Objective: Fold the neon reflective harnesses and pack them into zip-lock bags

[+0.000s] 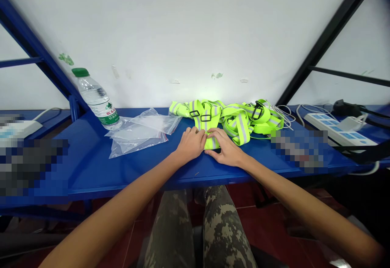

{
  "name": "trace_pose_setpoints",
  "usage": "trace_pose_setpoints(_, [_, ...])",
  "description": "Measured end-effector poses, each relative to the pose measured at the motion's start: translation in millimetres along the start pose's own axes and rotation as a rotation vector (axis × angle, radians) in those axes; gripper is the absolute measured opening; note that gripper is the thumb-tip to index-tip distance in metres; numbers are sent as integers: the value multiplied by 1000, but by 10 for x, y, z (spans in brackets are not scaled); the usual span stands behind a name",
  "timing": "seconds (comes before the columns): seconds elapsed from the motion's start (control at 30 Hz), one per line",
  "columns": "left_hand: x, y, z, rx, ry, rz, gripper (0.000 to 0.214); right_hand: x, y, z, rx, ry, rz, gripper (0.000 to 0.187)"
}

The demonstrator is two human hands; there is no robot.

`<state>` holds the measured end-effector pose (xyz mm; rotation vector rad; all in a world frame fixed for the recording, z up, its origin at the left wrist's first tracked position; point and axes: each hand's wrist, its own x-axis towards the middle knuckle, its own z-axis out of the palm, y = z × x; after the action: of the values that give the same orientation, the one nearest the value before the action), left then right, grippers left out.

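Note:
Both hands meet at the near end of a neon-yellow reflective strap, folded flat on the blue table with a silver stripe along it. My left hand is closed at its left edge, fingers curled and fingertips partly hidden. From the right, my right hand grips the same folded end, thumb on the near side and fingers over the top. Beyond them, the strap runs back to black plastic buckles. Beside it on the right lies a loose heap of similar reflective straps with another black buckle.
Clear zip bags lie left of my hands, near a water bottle with a green cap. A white wall closes off the back. White cables and a power strip are at right. The table's front edge is close.

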<state>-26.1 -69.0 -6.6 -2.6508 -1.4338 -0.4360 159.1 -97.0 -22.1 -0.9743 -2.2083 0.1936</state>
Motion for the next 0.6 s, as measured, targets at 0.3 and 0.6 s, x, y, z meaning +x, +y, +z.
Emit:
trace_pose_setpoints(0.3, [-18, 81, -8, -112, 138, -70, 23, 51, 78, -124, -43, -104, -47, 38])
trace_pose_setpoints(0.6, [-198, 80, -82, 52, 183, 116, 41, 1, 110, -42, -90, -71, -74, 34])
